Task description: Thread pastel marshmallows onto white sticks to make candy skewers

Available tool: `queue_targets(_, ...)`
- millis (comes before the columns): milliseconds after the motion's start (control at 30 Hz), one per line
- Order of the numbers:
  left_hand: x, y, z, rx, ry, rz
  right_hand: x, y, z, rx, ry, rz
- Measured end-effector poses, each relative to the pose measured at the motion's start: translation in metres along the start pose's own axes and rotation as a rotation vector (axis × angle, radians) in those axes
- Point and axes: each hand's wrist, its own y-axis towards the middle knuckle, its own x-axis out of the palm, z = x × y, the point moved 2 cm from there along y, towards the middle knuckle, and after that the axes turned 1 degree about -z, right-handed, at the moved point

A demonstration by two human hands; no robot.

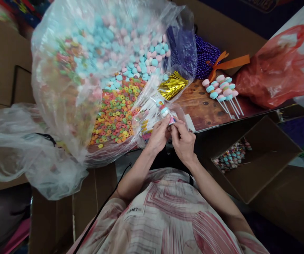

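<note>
My left hand [158,135] is closed around the lower part of a marshmallow candy skewer [163,108] with pink, white and blue pieces, which seems to be inside a clear wrapper. My right hand [182,140] pinches at the base of that same wrapper, right beside the left fingertips. What lies between the fingers there is too small to make out. Just above the hands lies a bundle of gold twist ties [173,85] in clear plastic. Under and around the hands are clear printed bags [146,124].
A big clear plastic bag [42,53] with blue and pink marshmallows [141,65] and ring candies [117,113] fills the left. Several unwrapped skewers [222,88] lie on the wooden table [203,106], near a red plastic bag [275,70]. A cardboard box [265,158] below holds wrapped skewers [232,155].
</note>
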Motion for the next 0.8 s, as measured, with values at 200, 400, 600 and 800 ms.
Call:
queue_targets(200, -0.004, 0.002, 0.014, -0.009, 0.005, 0.053, -0.006, -0.001, 0.001, 0.051, -0.016, -0.056)
queue_targets(400, 0.001, 0.004, -0.001, 0.096, 0.065, 0.090, 0.008, 0.005, 0.002, 0.087, -0.083, -0.025)
queue_targets(600, -0.001, 0.002, 0.001, 0.130, 0.021, 0.075, -0.013, 0.007, -0.008, 0.155, 0.015, -0.158)
queue_targets(800, -0.001, 0.001, -0.008, 0.125, 0.047, 0.065, -0.020, 0.005, -0.009, 0.316, 0.297, -0.239)
